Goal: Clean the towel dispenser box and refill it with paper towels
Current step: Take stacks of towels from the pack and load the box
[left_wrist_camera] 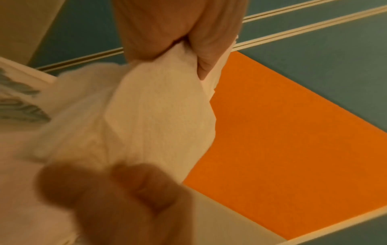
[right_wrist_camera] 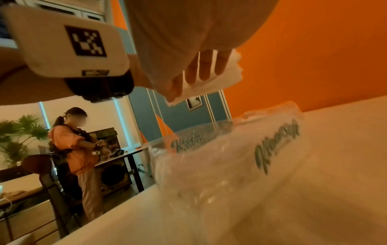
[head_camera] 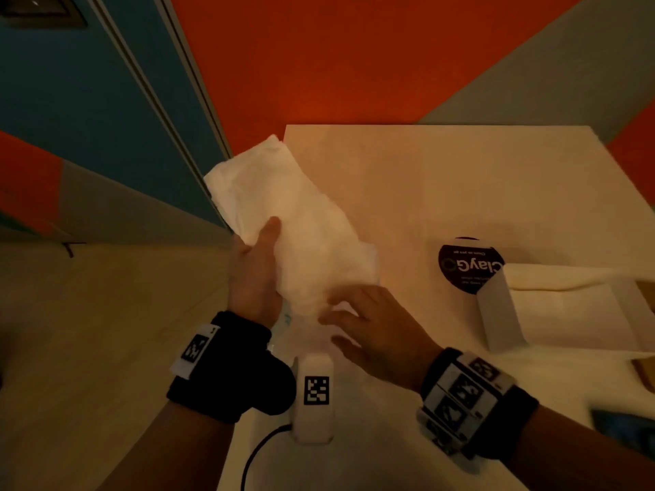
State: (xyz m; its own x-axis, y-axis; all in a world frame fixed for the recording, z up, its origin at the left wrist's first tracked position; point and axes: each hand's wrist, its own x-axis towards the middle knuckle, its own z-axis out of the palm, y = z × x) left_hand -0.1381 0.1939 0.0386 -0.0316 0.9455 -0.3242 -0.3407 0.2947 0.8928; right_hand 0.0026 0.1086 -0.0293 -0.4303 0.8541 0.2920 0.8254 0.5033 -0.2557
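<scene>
Two hands over the near left part of a pale matte tabletop (head_camera: 443,178). Left hand (head_camera: 253,274) grips a thick stack of white paper towels (head_camera: 283,214): thumb on top, fingers (right_wrist_camera: 204,66) curled under the stack, seen from below in the right wrist view. Stack is soft, slightly crumpled, with a fine embossed grain; it is held above the table's left edge, its far end tilted out past that edge.

Right hand (head_camera: 375,327) is spread flat, fingers relaxed and roughly straight, fingertips at the near end of the stack. Whether they actually touch the paper, can't tell. Left wrist view is blurred there.

Under the hands lies a clear crinkled plastic wrapper (right_wrist_camera: 209,157), glossy, with green script lettering, flat on the tabletop near its left edge.

Towel dispenser box (head_camera: 553,306) sits at the right edge of the tabletop, well apart from the hands: white, rectangular, smooth flat walls, open on top, pale inside. A round dark sticker (head_camera: 468,265) with white print sits just beside the box's far left corner, partly covered by it.

Both wrists carry black bands with white camera housings bearing square black-and-white markers. A black cable (head_camera: 255,455) curves off near the table's near edge.

Background in the right wrist view: a person in an orange top (right_wrist_camera: 71,145) standing at another table, and a green plant (right_wrist_camera: 18,132).
</scene>
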